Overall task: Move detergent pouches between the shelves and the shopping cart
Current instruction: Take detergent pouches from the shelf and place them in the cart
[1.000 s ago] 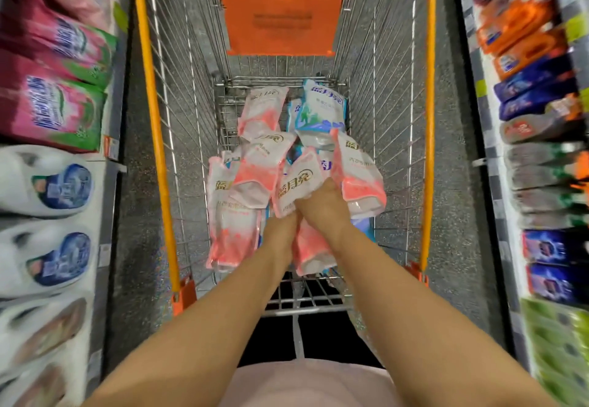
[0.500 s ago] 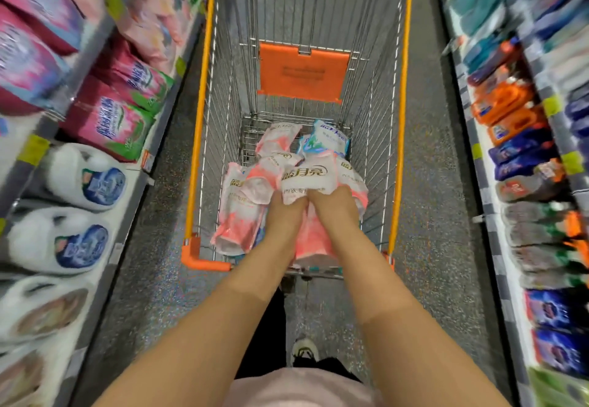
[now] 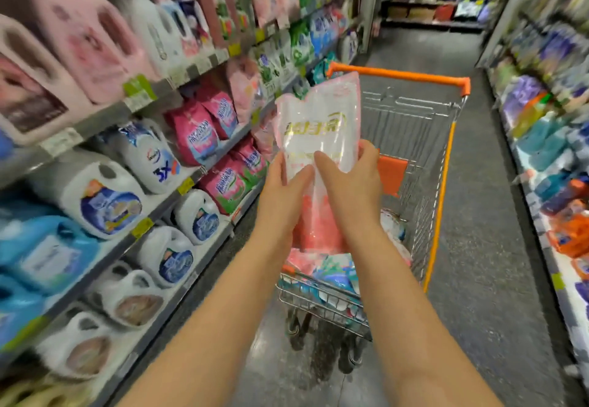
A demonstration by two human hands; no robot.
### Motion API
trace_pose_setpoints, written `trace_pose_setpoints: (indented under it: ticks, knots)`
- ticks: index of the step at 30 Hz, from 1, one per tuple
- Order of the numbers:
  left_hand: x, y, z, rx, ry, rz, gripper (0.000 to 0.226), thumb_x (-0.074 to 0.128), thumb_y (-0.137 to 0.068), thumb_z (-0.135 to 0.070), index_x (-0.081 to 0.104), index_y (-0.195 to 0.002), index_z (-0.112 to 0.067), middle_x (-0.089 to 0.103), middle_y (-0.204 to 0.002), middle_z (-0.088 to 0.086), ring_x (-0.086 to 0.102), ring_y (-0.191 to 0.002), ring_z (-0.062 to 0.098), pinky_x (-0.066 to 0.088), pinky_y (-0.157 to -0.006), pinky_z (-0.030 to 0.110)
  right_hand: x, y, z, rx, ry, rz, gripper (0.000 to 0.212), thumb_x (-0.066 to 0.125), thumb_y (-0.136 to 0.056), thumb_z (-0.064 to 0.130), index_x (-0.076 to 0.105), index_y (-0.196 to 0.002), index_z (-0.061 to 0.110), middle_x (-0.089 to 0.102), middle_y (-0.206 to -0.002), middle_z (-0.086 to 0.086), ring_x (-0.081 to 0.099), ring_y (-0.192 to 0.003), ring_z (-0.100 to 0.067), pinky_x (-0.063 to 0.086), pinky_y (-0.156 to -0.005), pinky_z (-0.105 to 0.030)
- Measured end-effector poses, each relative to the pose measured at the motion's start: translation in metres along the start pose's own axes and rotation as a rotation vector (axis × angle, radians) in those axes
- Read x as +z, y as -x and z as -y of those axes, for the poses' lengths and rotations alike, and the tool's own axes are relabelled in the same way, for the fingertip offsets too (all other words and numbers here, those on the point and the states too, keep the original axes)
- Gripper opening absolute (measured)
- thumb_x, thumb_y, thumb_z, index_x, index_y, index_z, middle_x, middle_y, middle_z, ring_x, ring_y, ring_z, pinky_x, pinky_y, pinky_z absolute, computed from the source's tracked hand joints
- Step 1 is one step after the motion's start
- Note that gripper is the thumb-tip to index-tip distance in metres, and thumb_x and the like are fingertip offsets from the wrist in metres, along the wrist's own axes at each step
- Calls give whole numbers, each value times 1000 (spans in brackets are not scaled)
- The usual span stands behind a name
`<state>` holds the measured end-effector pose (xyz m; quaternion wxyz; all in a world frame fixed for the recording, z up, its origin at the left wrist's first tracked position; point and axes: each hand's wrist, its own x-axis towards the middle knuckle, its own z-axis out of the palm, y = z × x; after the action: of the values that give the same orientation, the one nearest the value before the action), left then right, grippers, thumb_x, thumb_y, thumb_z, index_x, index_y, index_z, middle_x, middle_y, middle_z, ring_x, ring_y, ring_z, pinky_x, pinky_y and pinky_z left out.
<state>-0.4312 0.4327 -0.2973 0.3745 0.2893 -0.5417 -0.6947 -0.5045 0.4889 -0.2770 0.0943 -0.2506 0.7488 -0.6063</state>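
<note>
A shop aisle with a grey speckled floor [image 3: 478,247] runs ahead, and the shelves on the left [image 3: 95,122] are stacked with white jugs [image 3: 105,196] below and pink bags [image 3: 204,135] further along. The racks on the right [image 3: 541,126] are a blur of blue, purple and orange bottles. A wire shopping cart [image 3: 414,138] with orange trim stands in the middle of the aisle, close to the left-hand shelving, and an orange flap [image 3: 392,173] hangs inside it. The person holds one pink-and-white pouch [image 3: 318,119] upright in both hands, raised above the near end of the cart, its top edge level with the far orange rail from where I look. The left hand [image 3: 283,196] grips the pouch's left edge, its thumb [image 3: 302,173] laid across the front and the other fingers tucked behind, out of sight. The right hand [image 3: 350,186] grips the right edge, thumb pressed flat on the front just beside the left thumb, its fingers [image 3: 366,151] curled round the side of the pack. The two thumbs almost touch at the middle of the pouch. Below it, more pouches [image 3: 318,266], pink and blue-green, lie heaped in the cart's basket, apart from the one held up. Lettering on the raised pouch is gold but too smeared to read.
</note>
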Motion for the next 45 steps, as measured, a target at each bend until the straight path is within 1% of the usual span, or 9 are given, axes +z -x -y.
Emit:
trace_pose_setpoints:
  ticks: [4,7,14,19,23,30,34,41,45]
  knots:
    - [-27,9,-45,45,7,93,55,58,-90,-26,34,-139,-28,59,-128,-5,62,-110,13,51,-93,37,21,8,44,-96,-6,53,66,68,-80,37,34,-133,17,54,-129,-2,54,-113,-21,34,-76,-22]
    - [-138,32,-121,290,-106,-18,75,67,-81,-39,24,-142,-38,54,-133,-12,57,-117,10,44,-102,41,101,59,132,-287,-108,266,69,67,-81,38,30,-136,17,52,-132,-4,52,-115,-21,31,-75,-20]
    - [-269,87,-222,512,-373,-77,82,71,-72,-26,21,-131,-52,56,-115,-37,54,-112,-8,48,-87,17,204,134,226,-424,-423,415,60,70,-79,32,38,-129,22,59,-120,4,59,-108,-16,46,-89,-30]
    - [-375,138,-325,601,-652,-197,108,75,-75,-15,-2,-144,-46,42,-134,-26,50,-114,-12,48,-84,13,290,202,323,-502,-710,663,51,73,-76,34,42,-116,25,60,-100,16,60,-90,1,50,-80,-21]
    - [-426,162,-392,691,-760,-284,103,77,-72,-19,5,-136,-54,50,-128,-26,55,-116,-1,52,-85,24,342,238,397,-576,-849,778,54,72,-78,33,42,-122,19,62,-102,13,62,-90,0,50,-83,-18]
    - [-499,153,-496,866,-914,-514,119,76,-70,-10,-11,-146,-36,41,-142,-9,51,-124,11,51,-93,36,428,258,517,-738,-1067,995,57,71,-82,30,36,-125,14,62,-107,1,64,-97,-15,53,-90,-40]
    - [-534,136,-541,815,-941,-690,116,84,-55,-29,8,-142,-44,50,-135,1,56,-118,26,49,-87,58,482,252,577,-776,-952,1101,62,70,-82,34,35,-126,9,59,-109,-1,61,-98,-17,51,-86,-31]
    - [-603,99,-574,538,-996,-1008,116,79,-68,-7,-2,-144,-40,40,-139,2,48,-123,27,47,-95,53,587,250,626,-938,-660,1277,68,76,-76,37,44,-130,11,59,-121,-5,61,-105,-20,54,-81,-29]
    - [-642,80,-579,383,-964,-1142,107,79,-68,-13,7,-142,-40,52,-126,2,59,-107,27,55,-83,47,624,253,638,-1086,-498,1271,62,76,-74,37,53,-128,17,61,-121,-2,62,-104,-17,49,-71,-20]
